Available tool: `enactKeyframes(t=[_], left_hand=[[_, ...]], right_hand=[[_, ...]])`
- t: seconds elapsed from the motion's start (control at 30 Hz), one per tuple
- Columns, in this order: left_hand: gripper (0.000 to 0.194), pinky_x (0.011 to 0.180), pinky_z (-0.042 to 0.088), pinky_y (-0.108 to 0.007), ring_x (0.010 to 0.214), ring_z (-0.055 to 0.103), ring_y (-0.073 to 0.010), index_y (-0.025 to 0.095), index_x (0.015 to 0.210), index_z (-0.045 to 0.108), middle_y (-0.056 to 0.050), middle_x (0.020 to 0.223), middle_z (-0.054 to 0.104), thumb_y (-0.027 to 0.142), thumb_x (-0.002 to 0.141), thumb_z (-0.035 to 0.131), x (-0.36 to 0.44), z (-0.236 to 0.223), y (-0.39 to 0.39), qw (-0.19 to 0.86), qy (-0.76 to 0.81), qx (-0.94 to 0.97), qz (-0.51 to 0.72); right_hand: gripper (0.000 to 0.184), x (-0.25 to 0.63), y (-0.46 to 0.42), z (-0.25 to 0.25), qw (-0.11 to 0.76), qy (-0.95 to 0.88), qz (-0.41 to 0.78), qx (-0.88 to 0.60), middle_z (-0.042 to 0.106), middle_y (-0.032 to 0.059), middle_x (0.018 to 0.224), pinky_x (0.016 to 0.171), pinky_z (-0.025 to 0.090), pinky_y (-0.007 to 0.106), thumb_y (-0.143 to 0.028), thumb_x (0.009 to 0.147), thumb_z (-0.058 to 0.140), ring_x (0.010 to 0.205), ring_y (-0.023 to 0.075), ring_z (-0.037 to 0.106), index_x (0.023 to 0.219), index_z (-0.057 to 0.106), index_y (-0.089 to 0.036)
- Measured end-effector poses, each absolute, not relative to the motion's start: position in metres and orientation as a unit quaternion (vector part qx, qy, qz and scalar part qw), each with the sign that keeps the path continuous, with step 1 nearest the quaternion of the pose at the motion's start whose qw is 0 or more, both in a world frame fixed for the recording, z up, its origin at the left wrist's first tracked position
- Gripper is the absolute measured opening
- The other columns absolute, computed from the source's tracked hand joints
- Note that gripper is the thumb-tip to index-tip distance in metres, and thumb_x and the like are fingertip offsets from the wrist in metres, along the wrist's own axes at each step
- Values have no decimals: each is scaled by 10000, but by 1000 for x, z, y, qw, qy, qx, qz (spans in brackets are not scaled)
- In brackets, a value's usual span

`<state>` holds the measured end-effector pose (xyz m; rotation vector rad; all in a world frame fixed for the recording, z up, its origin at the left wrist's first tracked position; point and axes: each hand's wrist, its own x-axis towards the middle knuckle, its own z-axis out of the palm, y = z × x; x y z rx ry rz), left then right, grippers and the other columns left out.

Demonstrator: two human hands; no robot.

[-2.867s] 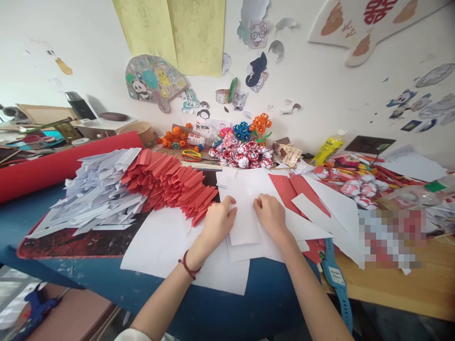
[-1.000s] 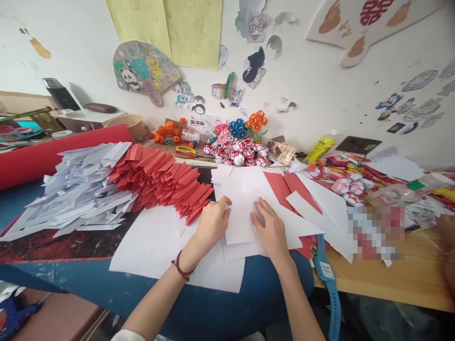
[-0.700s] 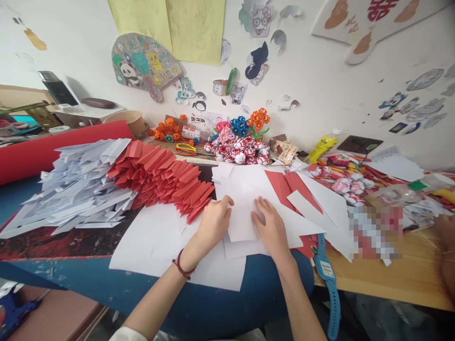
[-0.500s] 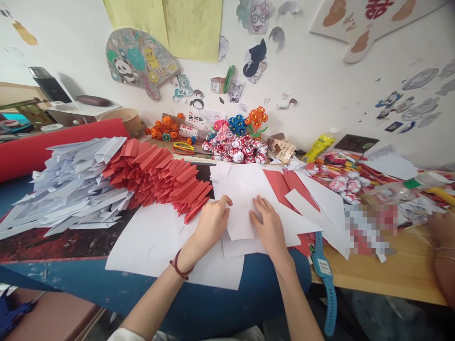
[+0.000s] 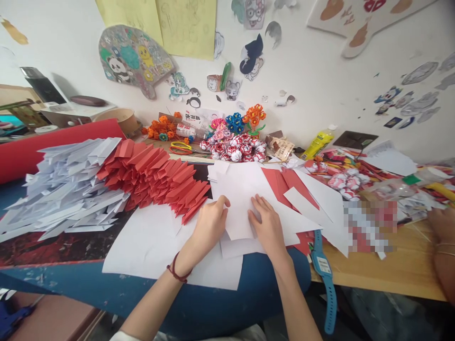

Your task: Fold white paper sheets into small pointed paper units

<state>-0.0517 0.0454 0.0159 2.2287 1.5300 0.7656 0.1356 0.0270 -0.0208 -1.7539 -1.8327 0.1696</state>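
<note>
My left hand [image 5: 211, 222] rests curled on the left edge of a small white paper piece [image 5: 239, 221], its fingers closed on that edge. My right hand [image 5: 267, 226] lies flat on the right side of the same piece, fingers stretched forward and pressing down. The piece sits on a loose pile of white sheets [image 5: 245, 189] over a blue cloth [image 5: 227, 303]. A red cord bracelet circles my left wrist [image 5: 177, 273].
Left of my hands lie rows of folded red paper [image 5: 159, 177] and folded white paper [image 5: 67, 184]. Red sheets [image 5: 284, 182], paper flowers [image 5: 234, 147], a yellow bottle [image 5: 318, 142] and a blue watch [image 5: 322, 267] surround them. Another person's arm [image 5: 444, 251] shows at the right edge.
My right hand went from curled to lying flat on the paper piece. My left hand stays on its left edge. Another person's arm came in at the right edge.
</note>
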Motion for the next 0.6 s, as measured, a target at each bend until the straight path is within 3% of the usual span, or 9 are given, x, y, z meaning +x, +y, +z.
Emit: enactKeyframes(t=[0.27, 0.43, 0.6], left_hand=[[221, 577, 342, -218, 518, 523, -129, 219, 1093, 527, 60, 581, 505, 293, 897, 456, -56, 20, 47, 249, 536, 740, 321], [314, 559, 342, -198, 460, 482, -95, 231, 1183, 483, 88, 579, 480, 300, 878, 479, -57, 25, 46, 309, 528, 711, 348], [238, 545, 307, -198, 457, 417, -95, 221, 1046, 606, 99, 474, 384, 259, 819, 544, -58, 25, 45, 329, 494, 750, 290]], right_hand=[[413, 136, 22, -23, 346, -677, 57, -647, 494, 98, 1411, 1085, 378, 468, -304, 920, 452, 1325, 264, 423, 1281, 589, -159], [369, 139, 19, -21, 371, -673, 77, -635, 570, 68, 1338, 1078, 392, 456, -302, 894, 485, 1279, 250, 479, 1213, 642, -199], [396, 139, 18, -19, 339, -684, 78, -641, 537, 45, 1376, 1089, 381, 440, -300, 898, 480, 1315, 241, 437, 1261, 609, -212]])
